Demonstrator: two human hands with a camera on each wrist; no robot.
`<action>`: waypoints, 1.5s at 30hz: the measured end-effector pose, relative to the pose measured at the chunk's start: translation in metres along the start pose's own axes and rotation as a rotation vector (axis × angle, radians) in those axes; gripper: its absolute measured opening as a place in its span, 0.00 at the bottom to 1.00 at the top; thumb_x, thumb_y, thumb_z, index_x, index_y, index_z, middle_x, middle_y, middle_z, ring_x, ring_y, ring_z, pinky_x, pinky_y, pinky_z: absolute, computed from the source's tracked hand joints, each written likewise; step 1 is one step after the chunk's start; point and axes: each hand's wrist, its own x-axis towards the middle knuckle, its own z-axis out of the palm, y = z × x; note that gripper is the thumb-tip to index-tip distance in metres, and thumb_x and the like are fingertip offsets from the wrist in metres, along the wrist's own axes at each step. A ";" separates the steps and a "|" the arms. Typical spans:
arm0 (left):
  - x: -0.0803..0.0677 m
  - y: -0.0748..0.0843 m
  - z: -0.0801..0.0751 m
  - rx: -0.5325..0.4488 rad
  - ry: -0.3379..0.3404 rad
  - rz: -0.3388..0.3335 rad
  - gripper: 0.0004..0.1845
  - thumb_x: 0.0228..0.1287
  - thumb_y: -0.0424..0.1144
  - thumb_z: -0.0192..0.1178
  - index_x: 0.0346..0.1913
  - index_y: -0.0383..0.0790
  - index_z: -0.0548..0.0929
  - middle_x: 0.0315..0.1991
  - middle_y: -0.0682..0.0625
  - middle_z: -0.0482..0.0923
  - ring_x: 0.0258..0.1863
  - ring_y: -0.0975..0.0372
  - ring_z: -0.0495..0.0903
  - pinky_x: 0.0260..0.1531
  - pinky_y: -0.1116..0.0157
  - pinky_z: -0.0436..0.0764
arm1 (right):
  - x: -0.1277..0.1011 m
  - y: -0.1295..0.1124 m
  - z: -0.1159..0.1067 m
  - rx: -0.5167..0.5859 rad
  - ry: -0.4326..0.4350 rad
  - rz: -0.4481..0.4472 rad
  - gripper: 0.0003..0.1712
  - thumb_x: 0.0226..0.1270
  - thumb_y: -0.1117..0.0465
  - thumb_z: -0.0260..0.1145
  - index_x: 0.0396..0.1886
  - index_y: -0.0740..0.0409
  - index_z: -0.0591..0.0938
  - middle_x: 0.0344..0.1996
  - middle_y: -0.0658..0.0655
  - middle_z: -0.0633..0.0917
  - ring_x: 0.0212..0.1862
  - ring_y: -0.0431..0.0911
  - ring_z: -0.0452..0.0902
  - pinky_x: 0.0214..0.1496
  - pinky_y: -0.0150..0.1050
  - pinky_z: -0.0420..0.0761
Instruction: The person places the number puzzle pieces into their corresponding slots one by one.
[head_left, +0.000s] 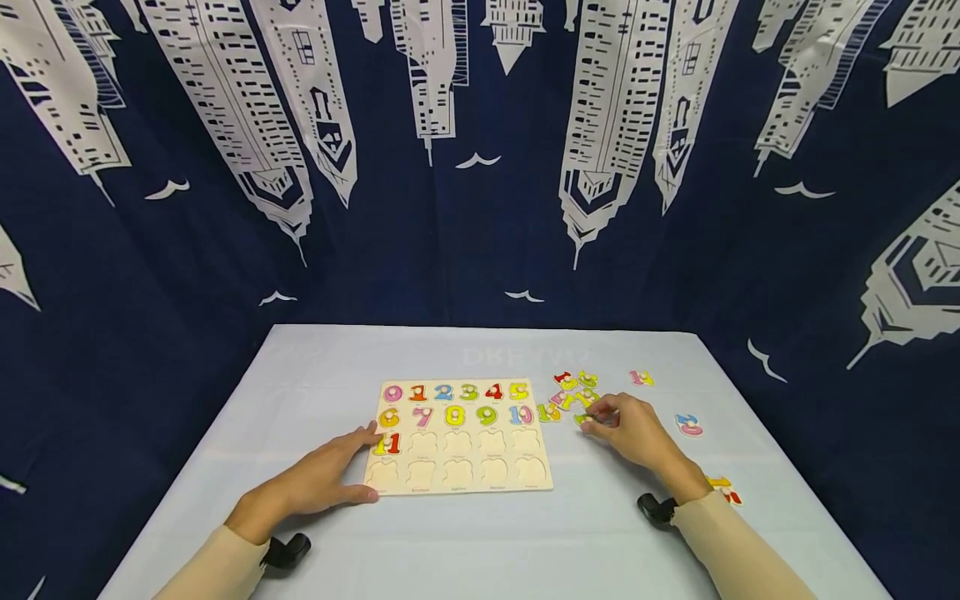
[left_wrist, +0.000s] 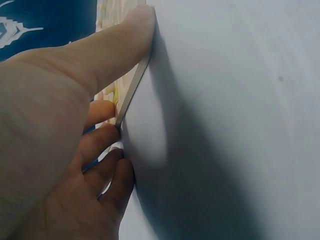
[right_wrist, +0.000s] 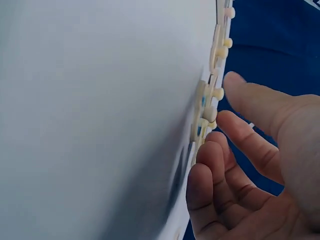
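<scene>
While the head view shows the left hand (head_left: 318,479) resting flat-fingered against the number puzzle board (head_left: 459,437), the left wrist view shows its thumb along the board's edge. Right hand (head_left: 636,431), fingers loosely bent, touches loose number pieces (head_left: 572,393) beside the board; whether it pinches one is unclear. Pale surface (head_left: 480,533), navy skyline curtain (head_left: 480,167) behind.

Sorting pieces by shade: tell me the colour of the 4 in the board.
Red 4, head view.
</scene>
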 end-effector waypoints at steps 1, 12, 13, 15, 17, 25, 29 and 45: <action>0.000 0.000 -0.001 0.001 0.002 -0.001 0.51 0.67 0.56 0.86 0.86 0.42 0.75 0.93 0.35 0.64 0.91 0.33 0.66 0.88 0.29 0.68 | 0.000 0.001 0.000 0.008 -0.006 0.001 0.13 0.73 0.57 0.86 0.51 0.56 0.95 0.40 0.51 0.91 0.38 0.43 0.78 0.40 0.33 0.77; 0.001 -0.002 0.000 -0.035 -0.005 -0.020 0.51 0.67 0.55 0.86 0.87 0.42 0.75 0.95 0.38 0.62 0.93 0.35 0.63 0.90 0.30 0.64 | 0.005 0.003 0.003 0.023 -0.009 0.044 0.09 0.75 0.59 0.85 0.45 0.59 0.93 0.32 0.49 0.90 0.35 0.42 0.80 0.37 0.32 0.76; 0.000 -0.002 0.001 -0.040 -0.006 -0.023 0.51 0.67 0.54 0.86 0.87 0.42 0.75 0.95 0.38 0.62 0.93 0.35 0.63 0.90 0.30 0.64 | 0.005 0.002 0.003 0.023 -0.011 0.047 0.09 0.75 0.60 0.84 0.45 0.59 0.93 0.32 0.50 0.90 0.35 0.42 0.80 0.37 0.32 0.76; 0.000 -0.003 0.001 -0.045 -0.009 -0.029 0.50 0.67 0.54 0.86 0.87 0.42 0.75 0.95 0.39 0.62 0.93 0.35 0.63 0.91 0.30 0.64 | 0.006 0.001 0.003 0.021 -0.015 0.053 0.09 0.76 0.60 0.84 0.43 0.60 0.92 0.31 0.50 0.91 0.35 0.42 0.81 0.37 0.32 0.77; 0.001 -0.003 0.002 -0.042 -0.007 -0.027 0.50 0.67 0.54 0.87 0.86 0.42 0.75 0.94 0.39 0.62 0.93 0.35 0.63 0.91 0.30 0.64 | 0.006 0.002 0.003 0.021 -0.016 0.058 0.08 0.76 0.60 0.84 0.43 0.60 0.92 0.31 0.50 0.91 0.35 0.42 0.81 0.37 0.32 0.77; 0.001 -0.002 0.001 -0.055 -0.011 -0.034 0.50 0.67 0.53 0.87 0.86 0.42 0.75 0.95 0.38 0.62 0.93 0.34 0.62 0.91 0.30 0.62 | 0.007 -0.001 0.005 -0.006 0.002 0.069 0.06 0.78 0.61 0.82 0.42 0.60 0.92 0.32 0.51 0.91 0.36 0.43 0.80 0.39 0.33 0.78; 0.000 -0.002 0.001 -0.059 -0.010 -0.039 0.50 0.66 0.53 0.87 0.86 0.42 0.75 0.94 0.38 0.62 0.93 0.34 0.62 0.91 0.30 0.63 | 0.008 -0.014 0.007 -0.009 0.035 0.054 0.06 0.77 0.61 0.82 0.43 0.59 0.93 0.37 0.55 0.90 0.38 0.45 0.81 0.40 0.34 0.79; 0.000 0.000 0.001 -0.038 -0.010 -0.037 0.50 0.66 0.53 0.87 0.86 0.42 0.76 0.94 0.37 0.64 0.92 0.34 0.64 0.90 0.29 0.64 | 0.015 -0.101 0.039 0.084 0.005 -0.155 0.03 0.76 0.64 0.82 0.42 0.53 0.94 0.43 0.52 0.93 0.41 0.40 0.89 0.45 0.33 0.84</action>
